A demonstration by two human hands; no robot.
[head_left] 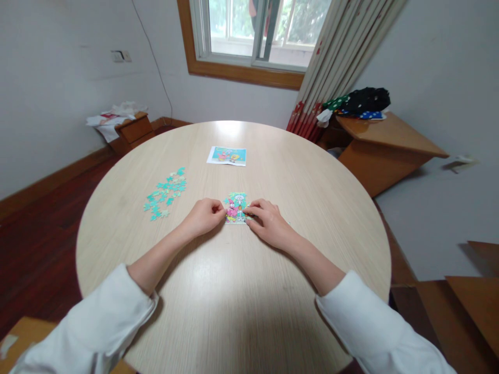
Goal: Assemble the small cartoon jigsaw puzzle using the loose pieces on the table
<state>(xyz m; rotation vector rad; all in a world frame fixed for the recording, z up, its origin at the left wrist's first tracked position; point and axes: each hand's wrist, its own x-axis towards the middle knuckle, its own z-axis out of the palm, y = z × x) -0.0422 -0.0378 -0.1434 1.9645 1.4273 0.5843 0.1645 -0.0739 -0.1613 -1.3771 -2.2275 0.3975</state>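
Note:
A partly assembled jigsaw puzzle (239, 199) lies flat near the middle of the round table, showing a pink cartoon figure beside a pale one. At its left edge my left hand (205, 214) is closed, with thumb and forefinger tips against the pieces. My right hand (268, 221) curls over the puzzle's right side, its thumb and fingertips gripping there and covering part of the picture. Further left, loose jigsaw pieces (169, 188), mostly turquoise, are spread in a patch. Beyond the puzzle lies a printed reference picture (230, 156) with cartoon figures on a blue background.
The round wooden table (234, 301) fills the middle of the view. Behind it are a window (268, 31) and a long curtain (343, 52). Cloths (362, 104) lie on a wooden cabinet (385, 140) at right; a small cabinet (134, 132) stands at back left.

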